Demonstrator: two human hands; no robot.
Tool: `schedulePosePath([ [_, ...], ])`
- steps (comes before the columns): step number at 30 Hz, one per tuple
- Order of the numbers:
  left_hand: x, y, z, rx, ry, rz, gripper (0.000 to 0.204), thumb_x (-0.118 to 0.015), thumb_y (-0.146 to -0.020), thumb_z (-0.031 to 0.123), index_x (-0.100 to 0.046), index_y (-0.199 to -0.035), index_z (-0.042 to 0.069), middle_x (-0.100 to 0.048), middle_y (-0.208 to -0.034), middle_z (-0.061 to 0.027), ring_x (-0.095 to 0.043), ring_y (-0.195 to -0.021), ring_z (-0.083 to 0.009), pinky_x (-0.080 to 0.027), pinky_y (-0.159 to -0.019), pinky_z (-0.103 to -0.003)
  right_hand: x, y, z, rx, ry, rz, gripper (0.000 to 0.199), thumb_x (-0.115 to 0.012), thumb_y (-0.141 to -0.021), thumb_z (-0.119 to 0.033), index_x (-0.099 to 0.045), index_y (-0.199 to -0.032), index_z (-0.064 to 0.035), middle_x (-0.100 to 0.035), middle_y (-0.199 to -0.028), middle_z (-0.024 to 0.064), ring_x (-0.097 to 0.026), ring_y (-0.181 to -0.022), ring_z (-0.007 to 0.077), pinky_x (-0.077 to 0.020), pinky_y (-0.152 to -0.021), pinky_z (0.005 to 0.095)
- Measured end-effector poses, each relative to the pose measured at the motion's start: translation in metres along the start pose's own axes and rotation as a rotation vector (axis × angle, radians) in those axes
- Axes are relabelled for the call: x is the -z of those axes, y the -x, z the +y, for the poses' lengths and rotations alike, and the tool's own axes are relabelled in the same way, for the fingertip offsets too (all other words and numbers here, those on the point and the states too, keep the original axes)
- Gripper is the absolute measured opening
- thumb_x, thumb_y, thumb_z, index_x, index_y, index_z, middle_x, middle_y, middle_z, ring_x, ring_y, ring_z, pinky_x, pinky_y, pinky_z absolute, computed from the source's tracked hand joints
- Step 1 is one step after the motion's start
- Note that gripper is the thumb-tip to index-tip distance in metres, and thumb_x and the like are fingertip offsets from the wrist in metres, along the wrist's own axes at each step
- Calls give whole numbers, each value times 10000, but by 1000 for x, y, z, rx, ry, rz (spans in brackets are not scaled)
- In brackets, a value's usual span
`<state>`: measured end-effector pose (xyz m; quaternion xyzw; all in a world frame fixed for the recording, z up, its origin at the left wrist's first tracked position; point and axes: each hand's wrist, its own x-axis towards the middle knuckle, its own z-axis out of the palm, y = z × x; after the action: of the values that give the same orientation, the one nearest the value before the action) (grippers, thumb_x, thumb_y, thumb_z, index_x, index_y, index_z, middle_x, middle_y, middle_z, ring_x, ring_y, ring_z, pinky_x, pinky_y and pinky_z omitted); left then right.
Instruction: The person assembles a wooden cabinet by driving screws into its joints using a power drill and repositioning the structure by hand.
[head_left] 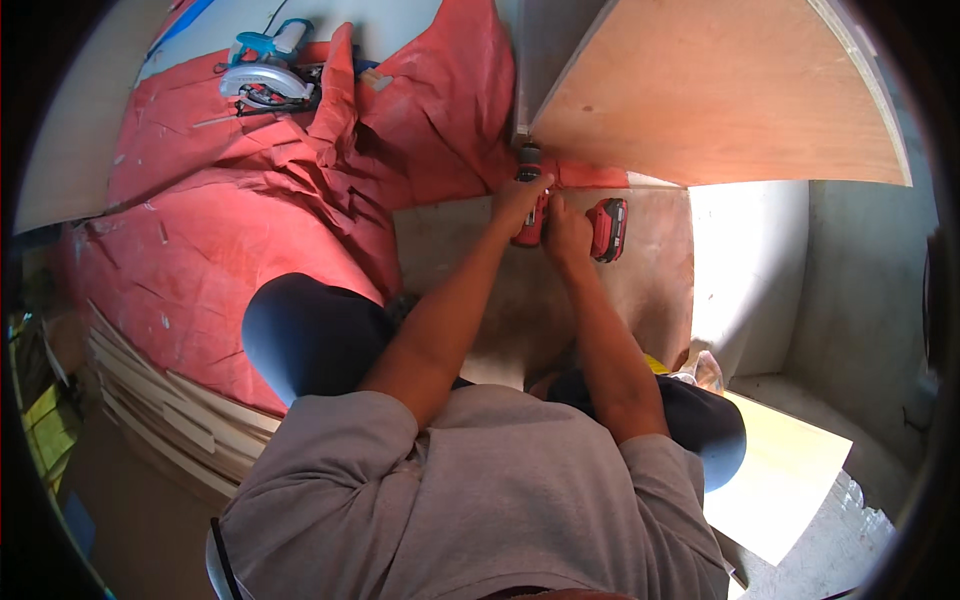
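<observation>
Both my hands are on a red and black cordless drill in the upper middle. My left hand is wrapped round the front of its body, just behind the black chuck end. My right hand closes round the handle, and the battery sticks out to the right of it. The drill points away from me, its tip at the lower end of an upright board edge. Whether the tip touches the wood, I cannot tell. To the right of that edge stands a large curved-edged plywood panel.
A wrinkled red sheet covers the left side, with a teal circular saw on it. Thin wooden strips are stacked at the lower left. A pale board lies by my right knee. A clear plastic bag is nearby.
</observation>
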<state>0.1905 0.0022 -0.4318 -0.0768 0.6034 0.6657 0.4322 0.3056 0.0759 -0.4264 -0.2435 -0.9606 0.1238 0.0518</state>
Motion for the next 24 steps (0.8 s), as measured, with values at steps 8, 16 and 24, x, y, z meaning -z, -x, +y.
schedulePosePath([
  [8, -2, 11, 13, -21, -321, 142, 454, -791, -767, 413, -682, -728, -26, -689, -711, -127, -683, -623, -210, -512, -543, -384, 6, -1, -2, 19, -1, 6, 157, -613, -852, -131, -556, -982, -64, -675, -841, 184, -694, -757, 387, -541, -641, 500],
  [16, -1, 21, 18, -37, -349, 138, 445, -785, -765, 411, -678, -710, -17, -686, -700, -123, -676, -612, -208, -508, -542, -386, 3, 6, 0, 11, 23, -18, 161, -610, -851, -137, -554, -986, -69, -665, -856, 182, -688, -756, 380, -548, -645, 493],
  [24, 4, 14, 0, -15, -206, 76, 366, -791, -781, 341, -657, -708, 9, -667, -674, -89, -643, -550, -173, -496, -501, -349, -2, 13, 0, 16, 13, 0, 166, -635, -831, -113, -549, -962, -58, -662, -842, 197, -682, -755, 399, -538, -628, 507],
])
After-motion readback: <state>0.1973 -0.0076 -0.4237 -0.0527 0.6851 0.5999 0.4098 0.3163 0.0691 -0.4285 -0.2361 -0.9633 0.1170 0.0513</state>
